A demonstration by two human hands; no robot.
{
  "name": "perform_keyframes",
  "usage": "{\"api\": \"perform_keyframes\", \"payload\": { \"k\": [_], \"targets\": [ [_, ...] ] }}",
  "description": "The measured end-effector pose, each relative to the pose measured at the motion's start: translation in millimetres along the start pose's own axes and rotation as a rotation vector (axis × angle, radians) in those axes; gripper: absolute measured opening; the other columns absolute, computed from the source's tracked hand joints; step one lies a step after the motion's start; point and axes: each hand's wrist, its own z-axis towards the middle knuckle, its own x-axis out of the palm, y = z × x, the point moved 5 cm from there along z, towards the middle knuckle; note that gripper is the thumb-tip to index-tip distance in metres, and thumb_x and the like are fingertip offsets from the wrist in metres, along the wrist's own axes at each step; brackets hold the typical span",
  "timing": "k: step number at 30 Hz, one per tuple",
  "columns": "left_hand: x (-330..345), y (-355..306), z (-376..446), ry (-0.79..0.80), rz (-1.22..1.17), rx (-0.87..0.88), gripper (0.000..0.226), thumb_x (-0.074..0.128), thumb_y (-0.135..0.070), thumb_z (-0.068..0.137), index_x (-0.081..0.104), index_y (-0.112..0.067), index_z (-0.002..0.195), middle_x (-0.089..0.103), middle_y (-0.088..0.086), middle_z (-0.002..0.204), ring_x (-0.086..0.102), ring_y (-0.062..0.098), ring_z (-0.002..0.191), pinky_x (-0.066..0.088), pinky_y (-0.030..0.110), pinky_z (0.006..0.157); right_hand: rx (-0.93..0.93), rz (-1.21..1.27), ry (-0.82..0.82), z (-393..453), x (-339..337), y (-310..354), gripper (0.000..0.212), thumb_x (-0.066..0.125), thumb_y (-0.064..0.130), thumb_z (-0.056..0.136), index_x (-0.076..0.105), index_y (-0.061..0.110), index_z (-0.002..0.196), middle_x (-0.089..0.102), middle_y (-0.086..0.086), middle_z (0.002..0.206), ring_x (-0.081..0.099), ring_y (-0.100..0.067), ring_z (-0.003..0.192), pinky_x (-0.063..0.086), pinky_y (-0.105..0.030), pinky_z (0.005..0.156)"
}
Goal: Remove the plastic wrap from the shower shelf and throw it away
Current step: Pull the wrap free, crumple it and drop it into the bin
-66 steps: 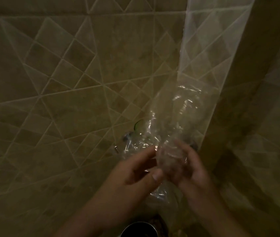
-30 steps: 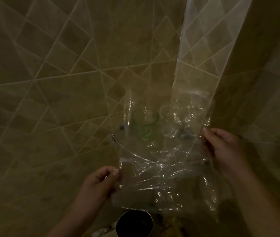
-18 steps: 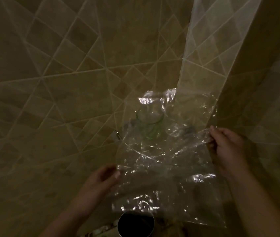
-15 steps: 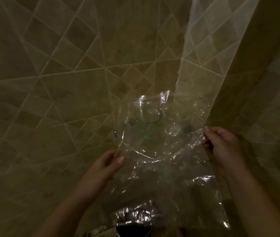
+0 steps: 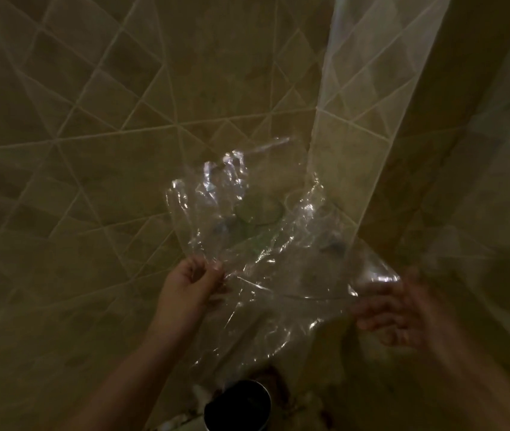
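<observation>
Now stretching the wrap (image 5: pixel 278 275) between my hands.
I'm pinching its left edge with my left hand (image 5: pixel 189 283); my blurred right hand (image 5: pixel 399 309) is gripping the right edge.

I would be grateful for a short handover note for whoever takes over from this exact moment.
Left hand: pinching the left edge of the plastic wrap.
Right hand: blurred, at the wrap's lower right corner; grip unclear.
The wrap hangs spread between the hands, in front of the wire shower shelf and a green item seen through it.
Done: the wrap looks pulled mostly clear.
Left: get it fully free, bunch it and bin it; the dark round container below may be the bin.
</observation>
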Motion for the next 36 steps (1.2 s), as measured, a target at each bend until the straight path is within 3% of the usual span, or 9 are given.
{"api": "perform_keyframes", "payload": {
  "k": [5,8,15,19,22,26,29,33,36],
  "targets": [
    [8.5,0.8,-5.4,0.082,-0.11,-0.073,0.035,0.061,-0.047,0.077,0.06,-0.014,0.088,0.071,0.02,0.09,0.07,0.023,0.071,0.053,0.031,0.053,-0.273,-0.124,-0.056,-9.3,1.4,15.6,0.016,0.065,0.018,0.078,0.068,0.006,0.069,0.067,-0.006,0.051,0.057,-0.007,0.043,0.041,-0.014,0.04],
    [6.0,0.2,-1.8,0.076,-0.189,-0.23,0.047,0.05,-0.06,0.081,0.062,-0.016,0.091,0.072,0.007,0.088,0.071,0.024,0.076,0.052,0.03,0.053,-0.336,-0.249,-0.077,-8.0,-1.3,3.3,0.026,0.062,0.007,0.085,0.064,0.003,0.059,0.062,-0.004,0.047,0.052,-0.004,0.042,0.039,-0.012,0.043],
    [-16.4,-13.0,24.2,-0.094,-0.184,-0.191,0.028,0.048,-0.029,0.096,0.062,-0.012,0.079,0.061,0.006,0.066,0.057,0.018,0.053,0.048,0.03,0.052,-0.11,-0.246,-0.001,-10.3,-26.3,-47.4,0.03,0.06,0.001,0.085,0.061,0.004,0.055,0.06,-0.012,0.05,0.053,-0.019,0.046,0.042,-0.022,0.048],
    [-5.1,-15.4,20.6,-0.01,-0.136,-0.121,0.02,0.051,-0.02,0.096,0.062,-0.012,0.08,0.065,0.004,0.062,0.05,0.011,0.042,0.043,0.022,0.04,0.052,-0.445,0.247,-13.6,-21.0,-64.5,0.012,0.066,0.008,0.083,0.065,0.011,0.072,0.066,0.003,0.059,0.059,-0.007,0.058,0.046,-0.021,0.061],
    [5.3,-22.6,18.2,0.115,-0.106,-0.05,0.019,0.05,-0.018,0.097,0.061,-0.013,0.082,0.067,0.0,0.064,0.051,0.012,0.047,0.043,0.024,0.046,-0.012,-0.287,0.0,1.4,-33.7,-50.4,0.017,0.071,0.022,0.074,0.068,0.019,0.09,0.072,0.001,0.082,0.064,-0.015,0.077,0.047,-0.034,0.075],
    [13.9,-27.9,13.2,0.236,-0.062,0.009,0.02,0.049,-0.021,0.097,0.068,-0.02,0.094,0.065,-0.002,0.067,0.055,0.01,0.051,0.045,0.023,0.046,-0.109,0.06,-0.143,23.2,-25.1,-17.4,0.037,0.069,0.036,0.06,0.066,0.018,0.092,0.074,0.001,0.069,0.067,-0.008,0.06,0.05,-0.019,0.05],
    [21.1,-30.5,6.8,0.249,-0.06,-0.004,0.018,0.059,-0.029,0.087,0.067,-0.026,0.102,0.07,0.0,0.071,0.062,0.011,0.055,0.049,0.025,0.047,-0.21,0.083,-0.196,34.1,-16.1,0.8,0.026,0.071,0.041,0.069,0.072,0.02,0.084,0.072,0.004,0.064,0.063,-0.005,0.055,0.047,-0.017,0.046],
    [20.4,-16.8,-12.4,0.183,-0.055,-0.066,0.061,0.074,-0.026,0.067,0.051,-0.028,0.124,0.074,0.006,0.105,0.072,0.02,0.09,0.058,0.03,0.066,-0.264,0.15,-0.308,47.9,-20.9,13.4,0.022,0.06,0.029,0.087,0.073,0.024,0.069,0.068,0.006,0.056,0.058,-0.005,0.05,0.045,-0.019,0.043],
    [18.8,-3.6,-33.2,0.203,0.057,-0.067,0.071,0.077,0.001,0.069,0.047,-0.024,0.127,0.065,0.002,0.12,0.071,0.013,0.095,0.058,0.024,0.071,-0.297,0.181,-0.31,56.5,-24.3,24.4,0.025,0.058,0.029,0.089,0.07,0.021,0.068,0.064,0.006,0.053,0.054,-0.006,0.046,0.042,-0.019,0.042]
  ]
}}
